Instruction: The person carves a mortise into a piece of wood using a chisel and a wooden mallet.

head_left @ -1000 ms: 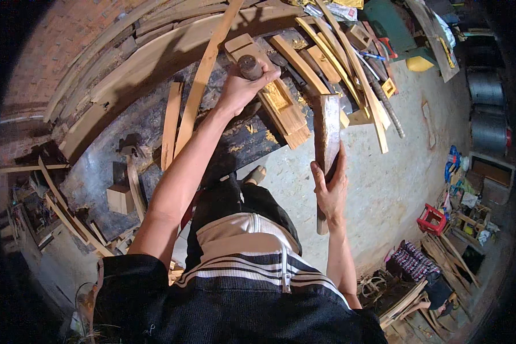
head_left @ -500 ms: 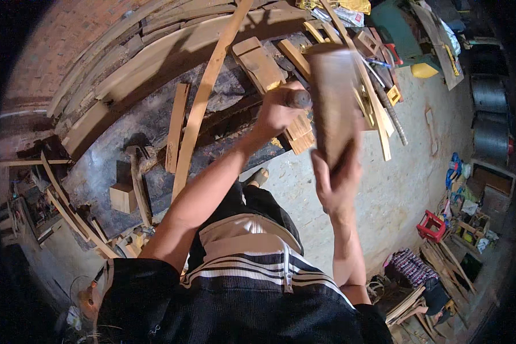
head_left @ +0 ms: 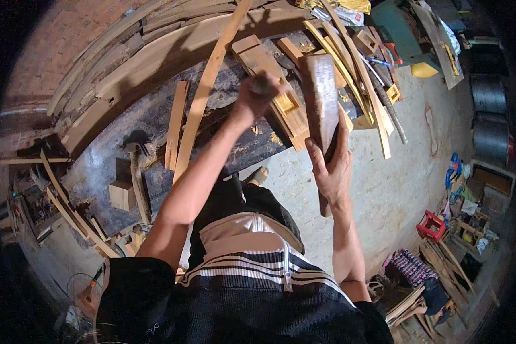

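Observation:
My left hand (head_left: 254, 103) is closed round the upright handle of a chisel (head_left: 264, 86), smeared by motion; its blade is hidden below the fist. It hovers over a wooden block (head_left: 249, 50) with a rectangular mortise (head_left: 287, 102) cut in its face, beside that pocket. My right hand (head_left: 333, 175) grips a heavy, dark brown wooden mallet (head_left: 320, 86), thumb on one side and fingers on the other. The mallet's narrow lower end sticks out below the palm, and its thick end reaches past the block's right side.
The block lies on a dark, chip-strewn bench (head_left: 212, 86). A long batten (head_left: 203, 86) crosses it at the left. An adze-like tool (head_left: 139, 186) and a small block (head_left: 122, 195) are at left. Several sticks (head_left: 372, 97) lie at right. A red stool (head_left: 432, 226) stands on the floor.
My left hand has shifted left with the chisel, away from the block's near end, uncovering the mortise. The mallet in my right hand has dropped slightly and turned more upright.

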`<state>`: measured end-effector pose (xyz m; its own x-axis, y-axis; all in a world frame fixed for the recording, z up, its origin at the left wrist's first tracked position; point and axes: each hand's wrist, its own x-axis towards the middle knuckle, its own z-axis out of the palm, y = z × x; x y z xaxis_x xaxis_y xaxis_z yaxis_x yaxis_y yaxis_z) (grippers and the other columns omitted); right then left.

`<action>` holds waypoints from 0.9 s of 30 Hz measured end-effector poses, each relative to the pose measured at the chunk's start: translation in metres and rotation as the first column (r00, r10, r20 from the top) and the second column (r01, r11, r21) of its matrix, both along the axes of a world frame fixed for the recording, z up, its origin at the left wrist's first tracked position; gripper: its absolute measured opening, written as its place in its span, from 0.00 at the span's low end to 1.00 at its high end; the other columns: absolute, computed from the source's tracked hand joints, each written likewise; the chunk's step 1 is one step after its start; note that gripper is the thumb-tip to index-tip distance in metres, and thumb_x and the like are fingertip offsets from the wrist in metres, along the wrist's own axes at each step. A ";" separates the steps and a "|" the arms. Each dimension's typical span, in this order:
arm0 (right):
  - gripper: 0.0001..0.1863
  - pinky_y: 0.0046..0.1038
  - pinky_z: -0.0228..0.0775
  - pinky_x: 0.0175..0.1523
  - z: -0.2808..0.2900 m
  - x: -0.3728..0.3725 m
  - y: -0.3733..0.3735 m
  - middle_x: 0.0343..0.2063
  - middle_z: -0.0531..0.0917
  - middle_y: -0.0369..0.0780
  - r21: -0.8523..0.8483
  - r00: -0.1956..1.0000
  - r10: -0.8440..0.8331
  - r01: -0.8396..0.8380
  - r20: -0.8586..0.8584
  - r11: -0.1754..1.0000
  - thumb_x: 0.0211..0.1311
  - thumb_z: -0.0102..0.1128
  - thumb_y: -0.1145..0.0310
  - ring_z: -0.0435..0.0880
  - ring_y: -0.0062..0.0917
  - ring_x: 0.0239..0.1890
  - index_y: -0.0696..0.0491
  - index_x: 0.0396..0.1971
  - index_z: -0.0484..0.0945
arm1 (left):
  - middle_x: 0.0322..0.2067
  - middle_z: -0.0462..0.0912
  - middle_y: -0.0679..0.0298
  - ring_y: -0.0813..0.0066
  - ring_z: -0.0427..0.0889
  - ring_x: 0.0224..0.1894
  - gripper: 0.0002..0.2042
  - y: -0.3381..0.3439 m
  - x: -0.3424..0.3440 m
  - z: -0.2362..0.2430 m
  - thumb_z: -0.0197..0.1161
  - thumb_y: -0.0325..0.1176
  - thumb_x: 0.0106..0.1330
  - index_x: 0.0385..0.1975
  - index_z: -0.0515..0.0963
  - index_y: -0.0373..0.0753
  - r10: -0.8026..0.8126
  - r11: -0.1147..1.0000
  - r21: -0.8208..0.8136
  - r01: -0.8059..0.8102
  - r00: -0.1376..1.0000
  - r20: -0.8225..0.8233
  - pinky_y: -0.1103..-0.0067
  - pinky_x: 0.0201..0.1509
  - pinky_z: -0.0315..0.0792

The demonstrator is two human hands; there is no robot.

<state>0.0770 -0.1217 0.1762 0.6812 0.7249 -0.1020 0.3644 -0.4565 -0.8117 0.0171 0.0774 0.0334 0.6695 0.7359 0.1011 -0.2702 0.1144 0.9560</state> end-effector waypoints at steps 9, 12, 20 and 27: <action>0.42 0.41 0.74 0.55 -0.024 0.005 -0.038 0.48 0.82 0.57 -0.041 0.984 -0.146 0.142 -0.099 0.989 0.64 0.64 0.60 0.85 0.44 0.51 0.47 0.74 0.52 | 0.26 0.72 0.78 0.89 0.67 0.28 0.10 0.033 -0.008 0.012 0.73 0.35 0.63 0.27 0.77 0.42 0.074 0.982 -0.172 -0.075 0.997 -0.014 0.85 0.32 0.63; 0.42 0.41 0.75 0.52 -0.025 0.002 -0.045 0.46 0.83 0.56 -0.124 0.970 -0.200 0.184 -0.135 0.975 0.64 0.64 0.60 0.86 0.44 0.47 0.47 0.73 0.53 | 0.25 0.73 0.78 0.89 0.68 0.27 0.11 0.025 -0.007 0.030 0.74 0.36 0.62 0.26 0.77 0.41 0.026 0.987 -0.151 -0.052 0.986 -0.164 0.84 0.31 0.63; 0.43 0.42 0.76 0.52 -0.033 0.007 -0.045 0.51 0.81 0.58 -0.104 0.987 -0.136 0.126 -0.088 0.986 0.63 0.65 0.57 0.85 0.47 0.49 0.48 0.74 0.52 | 0.20 0.74 0.74 0.84 0.70 0.26 0.16 0.009 0.012 0.024 0.74 0.42 0.61 0.24 0.77 0.38 -0.019 0.998 0.048 0.028 0.983 -0.181 0.80 0.31 0.68; 0.47 0.38 0.62 0.67 0.019 -0.003 -0.020 0.63 0.70 0.55 0.308 0.992 -0.096 0.067 0.079 0.949 0.59 0.69 0.64 0.71 0.41 0.65 0.61 0.72 0.50 | 0.20 0.78 0.65 0.81 0.75 0.26 0.13 -0.037 0.029 0.034 0.71 0.38 0.60 0.26 0.77 0.36 -0.006 0.970 0.235 0.068 0.966 -0.257 0.76 0.30 0.70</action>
